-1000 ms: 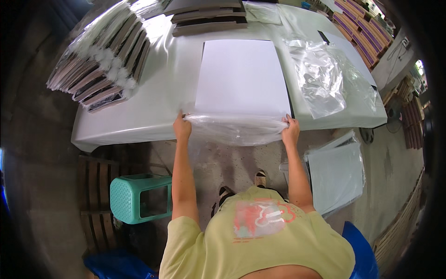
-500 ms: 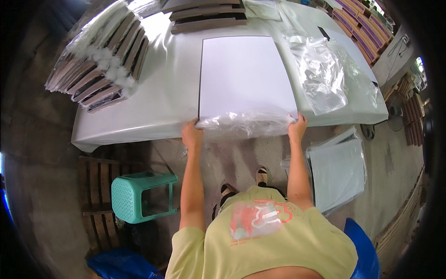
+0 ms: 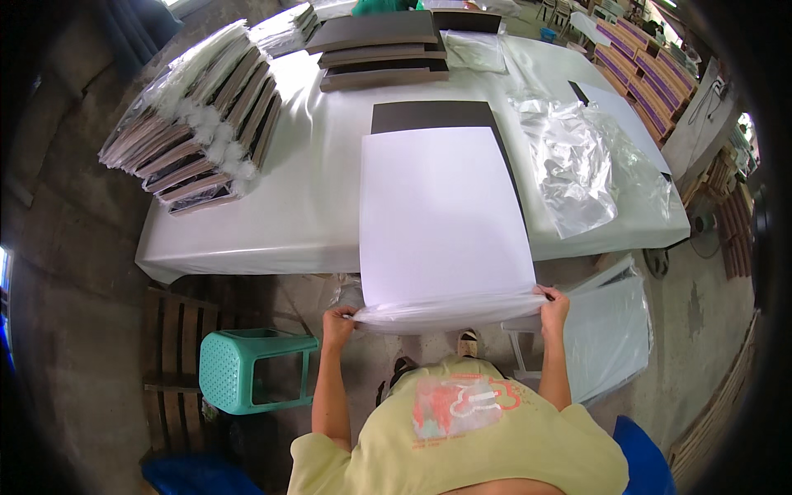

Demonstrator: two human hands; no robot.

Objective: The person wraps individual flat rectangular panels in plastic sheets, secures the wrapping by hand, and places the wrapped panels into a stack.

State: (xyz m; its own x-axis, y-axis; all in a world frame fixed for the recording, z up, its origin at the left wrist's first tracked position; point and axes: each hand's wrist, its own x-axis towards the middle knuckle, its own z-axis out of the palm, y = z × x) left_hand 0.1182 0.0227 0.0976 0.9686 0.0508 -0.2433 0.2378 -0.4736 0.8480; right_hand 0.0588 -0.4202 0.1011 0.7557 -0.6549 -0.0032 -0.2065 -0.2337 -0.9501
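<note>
A large white sheet [image 3: 445, 214] lies partly on the table and reaches out past its front edge toward me. Gathered clear plastic film [image 3: 450, 312], which looks like a bag, wraps the sheet's near end. My left hand [image 3: 338, 327] pinches the film at the left corner, and my right hand [image 3: 554, 308] grips it at the right corner. Under the sheet, a black board [image 3: 433, 114] shows along the far and right sides. Whether the film also runs further up over the sheet is hard to see.
On the white-covered table [image 3: 247, 243], a stack of wrapped boards [image 3: 190, 124] stands left, and dark boards [image 3: 375, 49] are piled at the back. Loose clear bags [image 3: 569, 169] lie right. A green stool [image 3: 239, 371] and wrapped panels [image 3: 606, 330] are on the floor below.
Both hands have drawn the plastic and white sheet toward me, beyond the table's front edge. The black board underneath is now exposed at the far end.
</note>
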